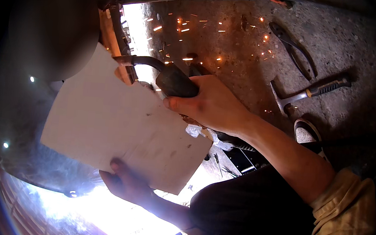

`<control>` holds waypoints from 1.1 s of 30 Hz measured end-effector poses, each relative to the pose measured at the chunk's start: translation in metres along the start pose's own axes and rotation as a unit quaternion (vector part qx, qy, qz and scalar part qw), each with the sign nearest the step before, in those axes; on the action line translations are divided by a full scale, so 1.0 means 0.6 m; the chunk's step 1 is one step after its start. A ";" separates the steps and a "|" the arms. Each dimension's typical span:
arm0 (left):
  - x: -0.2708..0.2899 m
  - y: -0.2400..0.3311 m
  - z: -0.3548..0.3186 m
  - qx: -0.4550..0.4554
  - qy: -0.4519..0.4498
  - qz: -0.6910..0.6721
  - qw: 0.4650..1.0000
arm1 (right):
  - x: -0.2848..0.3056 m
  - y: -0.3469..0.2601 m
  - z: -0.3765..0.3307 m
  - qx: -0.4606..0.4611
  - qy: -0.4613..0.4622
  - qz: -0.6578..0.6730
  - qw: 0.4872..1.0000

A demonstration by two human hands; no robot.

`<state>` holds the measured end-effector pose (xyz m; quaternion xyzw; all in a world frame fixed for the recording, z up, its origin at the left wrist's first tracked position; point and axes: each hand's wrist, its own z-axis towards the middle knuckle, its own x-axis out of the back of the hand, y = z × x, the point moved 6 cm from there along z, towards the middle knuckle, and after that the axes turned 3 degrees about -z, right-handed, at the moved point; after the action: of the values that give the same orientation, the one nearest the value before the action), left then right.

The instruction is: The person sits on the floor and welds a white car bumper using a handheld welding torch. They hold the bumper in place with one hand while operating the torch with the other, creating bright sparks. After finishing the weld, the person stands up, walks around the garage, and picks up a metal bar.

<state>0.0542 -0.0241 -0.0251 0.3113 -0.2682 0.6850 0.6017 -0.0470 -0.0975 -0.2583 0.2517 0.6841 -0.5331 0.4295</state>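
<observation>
My right hand (211, 101) is wrapped round the black handle of a welding gun (176, 81). The gun's curved neck reaches left to the lower end of an orange-lit metal piece (116, 37), and sparks fly to the right of it. My left hand (124, 181) pinches the lower edge of a pale, stiff sheet (116, 115), thumb on its near face, other fingers mostly hidden. The sheet lies tilted below the gun, and strong white glare shows past its lower edge. What the gun's tip touches is too small to tell.
Pliers (294, 50) and a chipping hammer (308, 93) lie on the concrete floor (355, 47) at the right. A shoe (306, 131) stands below the hammer. Cables (198, 0) cross the top. A dark, blurred rounded shape (53, 25) fills the upper left.
</observation>
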 end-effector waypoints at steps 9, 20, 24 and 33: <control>0.021 -0.005 0.000 0.013 0.069 -0.018 0.997 | 0.002 0.014 0.000 -0.044 -0.015 0.042 0.998; 0.023 -0.011 0.000 0.030 0.082 -0.037 0.996 | -0.005 0.013 0.000 -0.060 -0.023 0.042 0.997; 0.019 -0.009 -0.003 0.019 0.072 -0.050 0.996 | -0.007 0.009 -0.005 -0.078 -0.041 0.042 0.995; 0.017 -0.004 -0.006 0.037 0.071 -0.073 0.994 | -0.016 0.010 -0.007 -0.064 -0.043 0.013 0.997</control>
<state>0.0551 -0.0143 -0.0201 0.3028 -0.1758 0.6689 0.6558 -0.0392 -0.0905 -0.2530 0.2091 0.6948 -0.4928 0.4803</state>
